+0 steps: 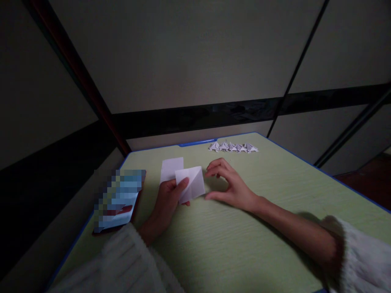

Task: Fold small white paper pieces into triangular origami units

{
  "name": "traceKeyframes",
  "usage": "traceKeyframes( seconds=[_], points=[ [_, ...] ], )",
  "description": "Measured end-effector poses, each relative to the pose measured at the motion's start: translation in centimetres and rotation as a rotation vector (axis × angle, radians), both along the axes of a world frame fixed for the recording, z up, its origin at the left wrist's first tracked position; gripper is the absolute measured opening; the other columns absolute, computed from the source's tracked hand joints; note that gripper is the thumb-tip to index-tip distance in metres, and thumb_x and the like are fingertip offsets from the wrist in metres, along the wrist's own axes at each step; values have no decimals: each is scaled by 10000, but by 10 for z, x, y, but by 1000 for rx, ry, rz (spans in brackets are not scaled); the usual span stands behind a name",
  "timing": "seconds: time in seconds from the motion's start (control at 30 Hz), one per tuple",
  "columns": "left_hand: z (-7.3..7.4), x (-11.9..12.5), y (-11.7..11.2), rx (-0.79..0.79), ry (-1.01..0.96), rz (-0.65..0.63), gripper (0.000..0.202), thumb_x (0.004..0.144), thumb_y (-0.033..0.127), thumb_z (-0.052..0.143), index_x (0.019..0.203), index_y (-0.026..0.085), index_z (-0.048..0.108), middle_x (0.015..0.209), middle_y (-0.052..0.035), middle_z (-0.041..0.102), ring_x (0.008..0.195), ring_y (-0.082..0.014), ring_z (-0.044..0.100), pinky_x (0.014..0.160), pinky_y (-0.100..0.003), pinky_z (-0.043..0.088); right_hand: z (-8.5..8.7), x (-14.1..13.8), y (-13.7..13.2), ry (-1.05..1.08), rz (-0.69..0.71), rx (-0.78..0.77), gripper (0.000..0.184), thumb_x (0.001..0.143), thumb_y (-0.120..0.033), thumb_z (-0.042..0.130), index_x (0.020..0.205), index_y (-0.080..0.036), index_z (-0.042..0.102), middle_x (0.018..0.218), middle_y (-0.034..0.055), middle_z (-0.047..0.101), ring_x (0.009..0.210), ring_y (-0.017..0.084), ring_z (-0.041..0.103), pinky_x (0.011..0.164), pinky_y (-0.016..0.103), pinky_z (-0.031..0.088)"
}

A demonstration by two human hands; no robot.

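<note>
Folded white paper point(197, 182): above the counter point(259, 256), left of its middle, pinched in the left hand point(169, 196), thumb on top. Right hand point(230, 183) bare, fingers and thumb wide apart, just beside the paper. Loose sheet point(172, 164) beyond it; row of folded pieces point(232, 148) near the far edge. Step looks mid-fold, creases showing. Next move likely calls for right fingers on the free edge.

The left hand point(168, 197) pinches, thumb point(183, 182) uppermost — the right hand point(238, 189) curves loosely.
</note>
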State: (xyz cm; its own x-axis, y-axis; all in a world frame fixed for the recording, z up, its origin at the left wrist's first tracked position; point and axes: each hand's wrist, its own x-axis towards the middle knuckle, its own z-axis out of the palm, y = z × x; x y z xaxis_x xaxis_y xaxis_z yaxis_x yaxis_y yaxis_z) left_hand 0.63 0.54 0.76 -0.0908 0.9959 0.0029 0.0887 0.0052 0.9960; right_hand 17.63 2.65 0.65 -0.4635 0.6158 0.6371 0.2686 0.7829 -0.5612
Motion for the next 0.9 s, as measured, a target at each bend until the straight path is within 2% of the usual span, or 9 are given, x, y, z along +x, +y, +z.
traceKeyframes(
  seconds=[0.1, 0.27, 0.33, 0.43, 0.53, 0.63, 0.8, 0.9],
  points=[
    [-1, 0, 0, 4, -24, -3, 274, 599, 345, 561, 451, 116, 529, 370, 29, 489, 348, -76, 408, 354, -187, 297, -2, -2, -7, -169, 29, 193, 336, 669, -321, 585, 957, -170, 501, 961, 77, 443, 869, 168, 430, 726, 307, 403],
    [-7, 0, 3, 1, -50, -64, 282, 613, 358, 549, 471, 114, 546, 372, 27, 485, 357, -77, 399, 356, -188, 276, 0, -7, -17, -129, -98, 398, 262, 761, -196, 466, 1022, -188, 483, 1001, 77, 437, 820, 144, 431, 675, 283, 402],
    [-8, 0, 4, 6, -49, -71, 285, 612, 358, 549, 468, 113, 549, 362, 31, 473, 359, -73, 388, 357, -187, 267, 1, -9, -18, -196, -109, 482, 230, 769, -186, 452, 991, -202, 512, 985, 67, 474, 822, 153, 428, 667, 297, 376],
    [-9, 0, 4, 30, -71, -56, 276, 579, 338, 583, 428, 120, 509, 363, 46, 451, 360, -61, 364, 360, -184, 257, 1, -9, -15, -317, -44, 565, 135, 775, -190, 454, 828, -200, 578, 868, 31, 560, 775, 153, 434, 637, 300, 324],
    [-7, 1, 2, 6, -111, -24, 266, 567, 321, 596, 425, 119, 497, 377, 42, 461, 366, -63, 377, 371, -188, 279, -1, -6, -10, -336, -15, 548, 134, 779, -167, 442, 756, -180, 574, 814, 22, 586, 754, 144, 435, 641, 298, 295],
    [-4, 2, 0, -15, -108, -7, 255, 584, 302, 586, 425, 120, 504, 370, 32, 477, 358, -69, 401, 380, -191, 304, -2, -3, -7, -305, -57, 473, 140, 790, -172, 414, 740, -168, 545, 812, 34, 579, 752, 144, 428, 652, 298, 286],
    [0, 2, -2, 17, -32, -71, 234, 599, 278, 575, 432, 120, 529, 346, 25, 489, 336, -77, 422, 374, -196, 310, 0, -4, -8, -350, -108, 385, 165, 809, -213, 379, 747, -149, 517, 784, 46, 557, 737, 143, 427, 674, 300, 288],
    [0, 3, -2, 3, 24, -92, 229, 588, 272, 580, 424, 118, 535, 336, 25, 487, 328, -79, 417, 367, -199, 304, 0, -6, -9, -399, -125, 422, 183, 800, -267, 400, 788, -144, 535, 820, 58, 556, 750, 156, 426, 680, 315, 287]
  ],
)
